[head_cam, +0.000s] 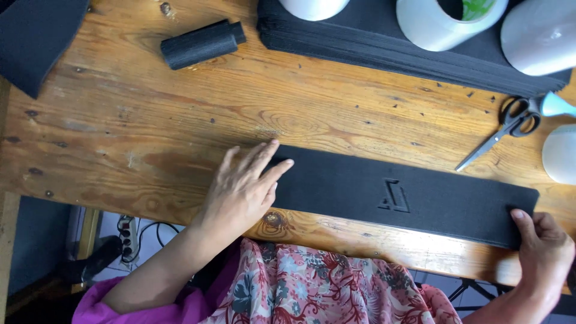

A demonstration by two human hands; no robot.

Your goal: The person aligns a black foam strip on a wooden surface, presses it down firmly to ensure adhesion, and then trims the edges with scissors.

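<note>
2 hands rest on 1 long black foam strip (408, 195) that lies flat along the near edge of the wooden table (180, 120). The left hand (243, 186) is spread open, palm down, fingers pressing the strip's left end. The right hand (543, 249) has its grip closed lightly on the strip's right end at the table's near right corner, thumb on top (the fingers beneath are hidden). A cut-out mark shows in the strip, right of its middle.

Judging from how things lie, the strip is laid out and flattened but not yet rolled: no part of it is curled. 1 rolled-up black strip (201, 43) lies near the far left of the table, so that roll looks finished, while a thick stack of black sheets (384, 45) along the far edge seems untouched.

Counted: 1 flat strip, 1 finished roll, 1 stack, 1 more dark piece (33, 39) hanging over the far left corner, 1 pair of scissors (507, 129) near the right edge, and 1 open roll of clear tape (444, 21) on the stack. 3 other pale rounded shapes by the far and right edges are cut off, so I cannot tell what they are. Small black scraps dot the wood.
</note>
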